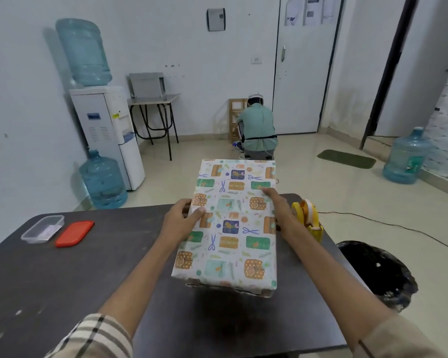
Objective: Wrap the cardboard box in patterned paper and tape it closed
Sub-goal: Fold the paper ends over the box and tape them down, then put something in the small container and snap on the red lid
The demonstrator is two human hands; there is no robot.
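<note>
The box wrapped in patterned paper (pixel 233 223) is held above the dark table (pixel 62 275), long side pointing away from me, its far end past the table's edge. Bare cardboard shows at the near bottom edge. My left hand (pixel 183 218) grips the box's left side, thumb pressed on the top face. My right hand (pixel 278 205) holds the right edge, with the index finger stretched flat along the top. A yellow tape dispenser (pixel 308 218) stands on the table just right of the box.
A clear plastic container (pixel 42 228) and its red lid (pixel 74 233) lie at the table's left. A black-lined bin (pixel 375 272) stands right of the table. A person (pixel 258 130) crouches by the door. A water dispenser (pixel 109 135) and water jugs stand by the walls.
</note>
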